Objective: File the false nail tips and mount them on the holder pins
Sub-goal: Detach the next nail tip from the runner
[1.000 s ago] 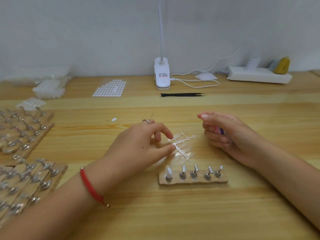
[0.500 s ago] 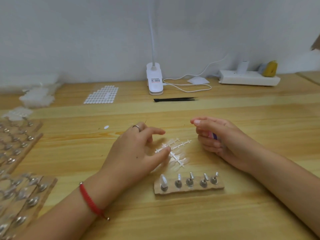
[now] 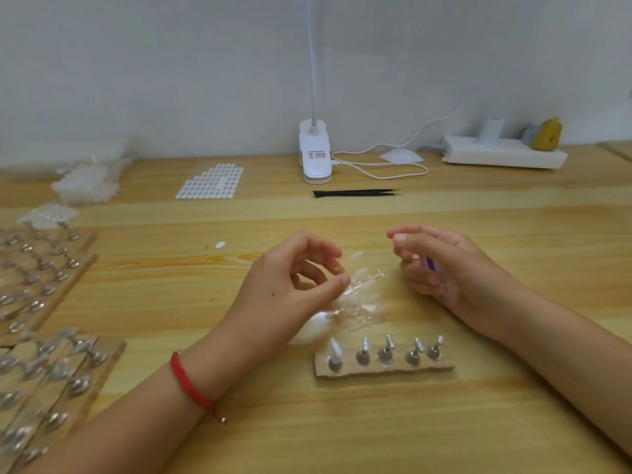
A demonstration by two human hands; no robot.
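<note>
Left hand [image 3: 294,285]: fingers curled, with the thumb tip and fingertips pinching the near end of the nail-tip sprue. This looks like a steadying grip so that a tip can be snapped off.
Nail-tip sprue [image 3: 364,283]: clear stem with tips branching off it, lying between the two hands and just behind the holder strip. It is blurred, so I cannot tell whether it rests on the counter or is slightly lifted.
Right hand [image 3: 444,271]: lower fingers clamped round a small pink-and-purple file [image 3: 429,263] tucked into the palm. Forefinger and thumb reach toward the sprue, probably kept free to take a tip.
Holder strip [image 3: 393,371]: cardboard strip with five upright pins, set close in front of both hands so that a tip travels little. The leftmost pin [image 3: 333,352] seems to carry a tip; the other four look bare.
Filled strips [image 3: 51,371]: rows parked along the counter's left edge, away from the working spot.
Step, judged: detaching the next tip for filing; most of this strip is not yet done.
Open room: bare counter [image 3: 376,432] near the strip and to its right. Tweezers [image 3: 355,193], sticker sheet [image 3: 210,183] and lamp clip [image 3: 314,155] sit at the back, well apart from the hands.
</note>
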